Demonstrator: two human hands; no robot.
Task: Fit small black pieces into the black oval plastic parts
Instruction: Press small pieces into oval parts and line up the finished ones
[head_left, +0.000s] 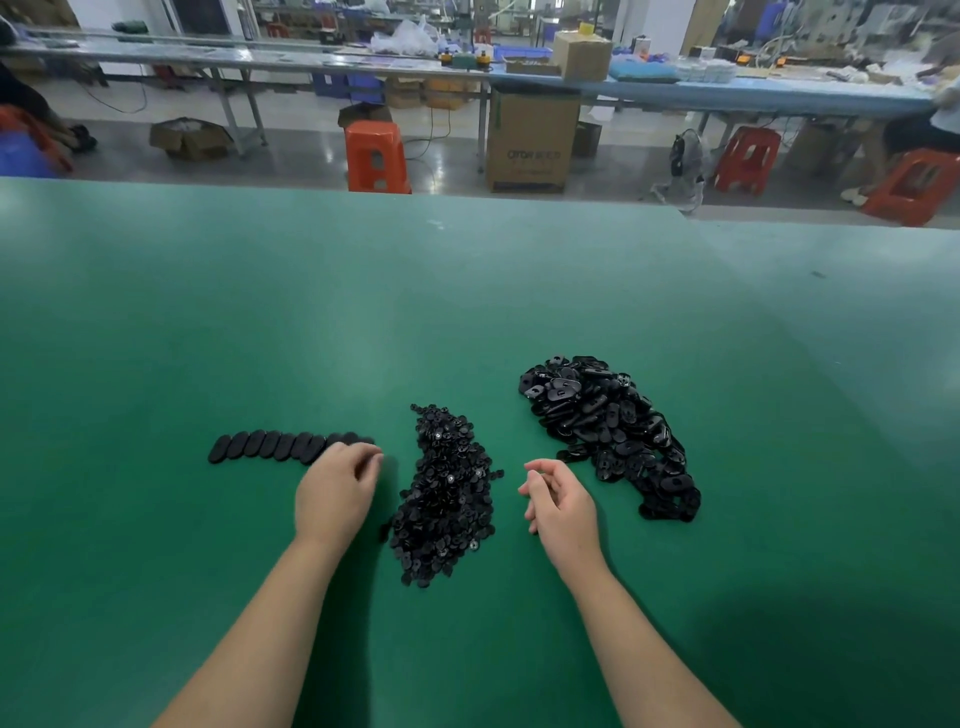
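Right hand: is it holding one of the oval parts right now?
No, the right hand hovers loosely curled and empty over the green table, between the small-piece pile and the oval-part pile.

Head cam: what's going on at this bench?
A person is assembling by hand at a green table. The left hand rests at the end of a row of oval parts. The right hand hangs loosely curled and empty between the pile of small pieces and the heap of oval parts.
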